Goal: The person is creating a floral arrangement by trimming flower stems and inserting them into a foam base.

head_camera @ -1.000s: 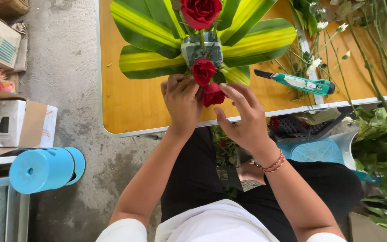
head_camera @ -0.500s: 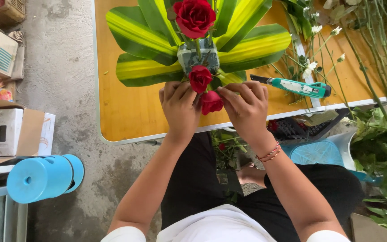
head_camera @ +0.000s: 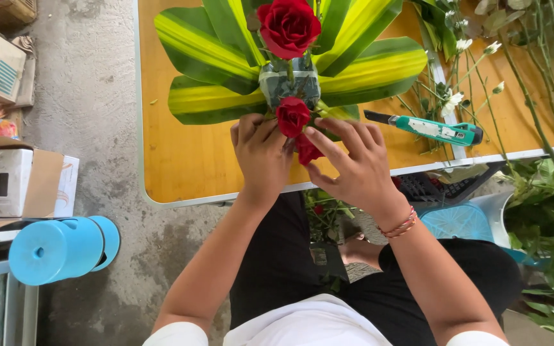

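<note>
A small red rose [head_camera: 305, 150] sits low at the front of a flower arrangement, near the table's front edge, and both hands are on it. The left hand [head_camera: 261, 154] is at 9 o'clock from this rose, with its fingers curled and pressed together next to the flower. The right hand [head_camera: 354, 160] is at 3 o'clock, with its fingers spread and the fingertips touching the rose; I cannot tell if they pinch the stem, because the flower hides it. Just above, at 12 o'clock, a second small rose [head_camera: 292, 115] already stands in the green foam block [head_camera: 290, 84]. Higher up at 12 o'clock, a big red rose [head_camera: 288, 25] is in place at the top. Long green and yellow leaves [head_camera: 216, 61] fan out from the block to both sides, so the base looks done. I think the work is about in the middle: leaves and two roses are set, and the lowest rose is not settled yet. More is left, since loose stems with small white flowers [head_camera: 456, 96] lie at 3 o'clock on the wooden table [head_camera: 181, 160]. A green cutter [head_camera: 431, 128] lies beside them. On the floor at 8 o'clock lies a blue roll [head_camera: 59, 250].
</note>
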